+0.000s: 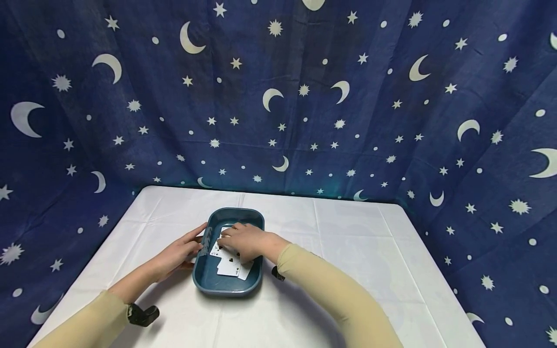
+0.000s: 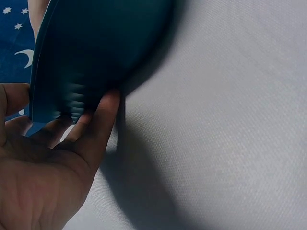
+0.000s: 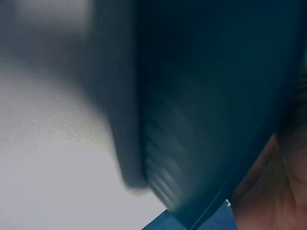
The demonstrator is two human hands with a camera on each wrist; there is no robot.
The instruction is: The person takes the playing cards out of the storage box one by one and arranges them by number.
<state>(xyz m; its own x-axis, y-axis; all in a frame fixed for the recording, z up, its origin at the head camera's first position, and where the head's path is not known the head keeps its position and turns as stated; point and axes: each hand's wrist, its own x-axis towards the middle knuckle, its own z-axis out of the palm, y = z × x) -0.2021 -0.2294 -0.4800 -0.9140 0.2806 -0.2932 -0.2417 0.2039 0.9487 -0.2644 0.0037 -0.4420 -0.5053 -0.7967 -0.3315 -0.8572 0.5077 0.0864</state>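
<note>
A dark blue-green tray [image 1: 226, 286] with rounded corners is on the table, several playing cards [image 1: 228, 267] lying overlapped on its floor. Black pips show on the cards facing up. My left hand [image 1: 176, 256] holds the tray's left side; in the left wrist view the thumb is at the rim and the other fingers rest along the ribbed outer wall [image 2: 86, 52]. Reaching over the right rim, my right hand [image 1: 248, 241] has its bent fingers down on the cards. I cannot tell whether it pinches one. The right wrist view mostly shows the tray's outside [image 3: 206, 96], hiding the fingertips.
The table [image 1: 348, 251] has a white cloth with fold lines. Behind and at both sides hangs a dark blue curtain [image 1: 243, 130] with moons and stars. A black wrist strap with a device [image 1: 143, 315] sits on the left wrist.
</note>
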